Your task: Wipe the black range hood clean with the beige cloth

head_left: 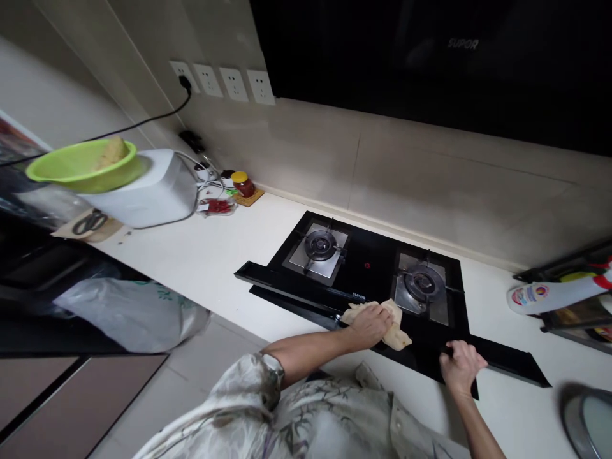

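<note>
Floral-shirted person's left hand (370,324) pressed a bunched beige cloth (394,328) on the black gas hob (368,268), right hand (459,366) clasping its front edge, rightward

A crumpled beige cloth (382,322) is lying bunched on the front part of a glossy black gas hob (363,268), just left of the right-hand burner. The hob is sitting flat in the white counter, and its two steel-backed burners are showing no flame.
</note>
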A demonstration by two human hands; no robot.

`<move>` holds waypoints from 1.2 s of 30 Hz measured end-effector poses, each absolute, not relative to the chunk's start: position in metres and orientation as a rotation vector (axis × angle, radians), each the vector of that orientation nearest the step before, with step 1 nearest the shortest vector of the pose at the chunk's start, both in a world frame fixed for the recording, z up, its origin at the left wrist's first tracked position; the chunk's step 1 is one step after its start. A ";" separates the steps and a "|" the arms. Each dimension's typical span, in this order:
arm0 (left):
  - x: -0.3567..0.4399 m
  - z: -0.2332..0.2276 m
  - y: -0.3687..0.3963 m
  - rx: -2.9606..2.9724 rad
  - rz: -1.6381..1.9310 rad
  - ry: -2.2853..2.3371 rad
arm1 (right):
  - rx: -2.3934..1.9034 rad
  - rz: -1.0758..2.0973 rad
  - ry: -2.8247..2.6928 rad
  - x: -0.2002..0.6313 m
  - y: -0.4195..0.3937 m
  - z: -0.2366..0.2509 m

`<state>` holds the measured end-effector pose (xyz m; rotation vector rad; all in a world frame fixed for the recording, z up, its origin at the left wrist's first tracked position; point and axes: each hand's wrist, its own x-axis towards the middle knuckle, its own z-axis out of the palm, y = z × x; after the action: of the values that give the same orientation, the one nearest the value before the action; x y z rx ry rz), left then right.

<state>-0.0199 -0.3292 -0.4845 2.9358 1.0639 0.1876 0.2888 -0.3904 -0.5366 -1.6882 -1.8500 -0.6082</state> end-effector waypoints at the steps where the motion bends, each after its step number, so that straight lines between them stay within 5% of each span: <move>1: -0.018 -0.484 -0.329 2.931 0.183 1.060 | -1.703 -0.590 -1.836 0.290 -0.391 -0.538; 18: 0.036 -0.453 -0.289 2.891 0.145 1.173 | -1.761 -0.370 -1.744 0.341 -0.348 -0.524; 36: -0.013 -0.469 -0.202 2.917 0.152 1.228 | -1.679 -0.119 -1.878 0.298 -0.275 -0.544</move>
<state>-0.0132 -0.2021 -0.4691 2.9171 1.2277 0.1517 0.2983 -0.2749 -0.5441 -1.6791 -1.8781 -0.1189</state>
